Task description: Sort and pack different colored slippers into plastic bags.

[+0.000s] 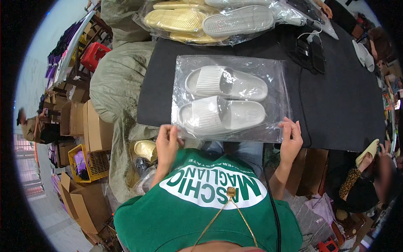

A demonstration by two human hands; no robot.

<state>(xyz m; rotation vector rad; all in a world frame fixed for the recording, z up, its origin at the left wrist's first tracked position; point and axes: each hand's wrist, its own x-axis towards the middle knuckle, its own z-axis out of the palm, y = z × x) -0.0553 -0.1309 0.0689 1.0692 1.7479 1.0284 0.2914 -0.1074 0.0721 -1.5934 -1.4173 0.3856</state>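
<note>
Left hand [168, 140] and right hand [291, 138], each grip apparently pinching clear slipper bag [235, 67] corners

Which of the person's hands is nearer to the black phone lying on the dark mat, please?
The right hand. It grips the near right corner of the clear bag, below the black phone. The left hand holds the bag's near left corner, much farther across the dark mat.

From my remote seat, the far end of the dark table mat [336, 96] is stacked with bagged yellow slippers [176, 20] and a grey slipper [238, 20]. A phone with a white cable [312, 48] sits near those. Off to the left there's a big greenish sack [115, 80], cardboard boxes [90, 126], a yellow crate [90, 164] and a red stool [94, 54].
</note>
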